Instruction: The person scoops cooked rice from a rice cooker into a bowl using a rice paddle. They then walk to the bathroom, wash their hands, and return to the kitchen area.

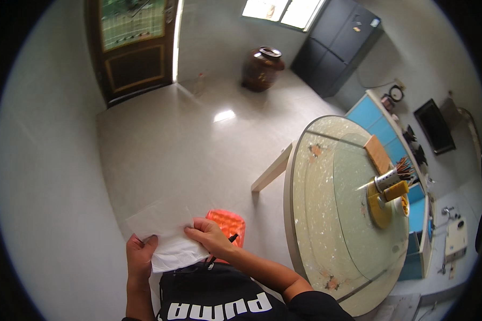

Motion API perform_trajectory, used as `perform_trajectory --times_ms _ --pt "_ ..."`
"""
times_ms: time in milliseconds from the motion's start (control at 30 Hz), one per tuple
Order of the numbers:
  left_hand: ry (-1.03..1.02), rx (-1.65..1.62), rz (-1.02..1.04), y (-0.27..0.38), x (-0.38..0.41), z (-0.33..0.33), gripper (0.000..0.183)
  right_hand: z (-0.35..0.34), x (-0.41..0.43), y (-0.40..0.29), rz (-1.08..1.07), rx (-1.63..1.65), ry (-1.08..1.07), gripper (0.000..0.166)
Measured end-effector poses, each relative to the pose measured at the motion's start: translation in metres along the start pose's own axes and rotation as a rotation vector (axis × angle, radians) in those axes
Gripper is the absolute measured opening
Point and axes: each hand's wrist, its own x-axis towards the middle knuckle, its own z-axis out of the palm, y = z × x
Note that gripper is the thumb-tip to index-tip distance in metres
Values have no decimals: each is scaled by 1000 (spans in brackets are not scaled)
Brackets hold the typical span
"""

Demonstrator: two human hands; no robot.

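Observation:
A white sheet of thin paper or tissue (170, 236), partly folded and crinkled along its lower edge, is held up before me. My left hand (142, 254) pinches its left side between thumb and fingers. On the right side, my right hand (207, 236) grips it the same way, thumb on top. Just behind and below the right hand is an orange-red plastic stool or basket (229, 224), mostly hidden by the arm. A black strap or cord (211, 263) lies near the waist of the black Puma shirt (221, 307).
An oval glass-topped table (313, 224) stands at the right, bearing a utensil holder (387, 180) with chopsticks and a wooden board (377, 154). A brown jar (262, 70) stands on the tiled floor near a dark fridge (331, 48). A wall rises at the left, beside a door (135, 68).

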Motion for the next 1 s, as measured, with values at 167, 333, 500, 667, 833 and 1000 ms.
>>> perform_trajectory --times_ms 167,333,500,667,833,1000 --pt "-137 12 -11 48 124 -28 24 11 104 -45 -36 277 89 23" --pt "-140 57 -80 86 192 -57 27 31 172 -77 -19 478 110 24" --pt "-208 18 -48 94 239 -75 29 29 203 -88 -33 559 87 26" --pt "-231 -54 -80 92 283 -58 27 5 225 -117 -81 627 133 22" --pt "-252 -41 -100 86 337 -26 6 -45 263 -132 -99 719 138 14" --pt "-331 -26 -151 63 422 33 4 -130 304 -154 -204 810 97 9"
